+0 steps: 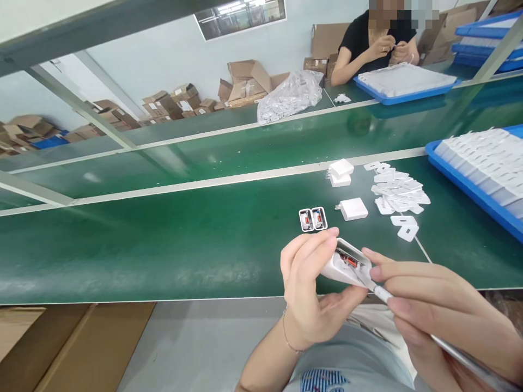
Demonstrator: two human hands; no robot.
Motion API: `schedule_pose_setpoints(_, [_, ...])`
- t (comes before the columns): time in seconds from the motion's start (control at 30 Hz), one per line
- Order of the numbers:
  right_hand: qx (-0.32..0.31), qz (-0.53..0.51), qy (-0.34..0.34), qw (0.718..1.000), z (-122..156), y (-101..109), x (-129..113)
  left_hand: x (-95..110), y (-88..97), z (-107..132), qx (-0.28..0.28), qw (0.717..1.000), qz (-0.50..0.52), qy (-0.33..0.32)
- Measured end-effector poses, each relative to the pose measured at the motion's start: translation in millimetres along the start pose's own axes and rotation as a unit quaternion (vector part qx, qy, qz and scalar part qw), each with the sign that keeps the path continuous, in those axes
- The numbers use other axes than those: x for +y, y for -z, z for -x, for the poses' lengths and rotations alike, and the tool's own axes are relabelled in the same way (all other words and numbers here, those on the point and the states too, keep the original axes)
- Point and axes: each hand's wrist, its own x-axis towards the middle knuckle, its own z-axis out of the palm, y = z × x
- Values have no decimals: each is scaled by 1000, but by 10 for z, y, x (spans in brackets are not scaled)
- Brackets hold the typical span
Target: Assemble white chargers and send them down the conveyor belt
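My left hand (308, 283) is closed round an open white charger housing (341, 270), tilted so that its opening faces up. Inside it a circuit board with red-orange parts (349, 261) shows. My right hand (437, 299) grips slim metal tweezers (383, 294) like a pen, their tip at the near edge of the opening. Just beyond my left hand, two more open housings (312, 219) with parts inside stand side by side on the green bench. A closed white charger (353, 209) with prongs lies farther right, and two stacked chargers (340, 173) sit behind it.
White flat cover plates (398, 190) lie in a loose pile at right, near a blue tray (461, 179) of white housings. Across the bench a co-worker (378, 49) sits behind another blue tray (392, 99). A plastic bag (292, 95) and cardboard boxes (247, 81) stand farther back.
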Motion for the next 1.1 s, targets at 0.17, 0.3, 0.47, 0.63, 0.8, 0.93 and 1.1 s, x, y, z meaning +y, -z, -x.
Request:
schedule_pose_setpoints(0.17, [-27,12,11,999,-35,37,25,20,-4,-24,3,1000,4,1])
schedule_pose_setpoints(0.3, [-13,0,19,1000,-6,37,79,33,-3,-32,3,1000,15,4])
schedule_pose_setpoints(0.47, [-23,-11,27,999,55,33,113,40,-1,-32,-5,1000,13,20])
schedule_pose_setpoints(0.63, [-19,-6,16,1000,48,50,49,35,-2,-26,0,1000,18,20])
schedule_pose_setpoints(0.8, [-63,-18,27,997,14,99,80,26,-1,-8,-4,1000,8,2])
schedule_pose_setpoints(0.93, [-48,-45,26,998,54,99,110,30,0,-3,-3,1000,1,5])
schedule_pose_setpoints(1.1, [-12,-33,42,999,-4,57,80,44,-2,-12,-9,1000,-6,-5])
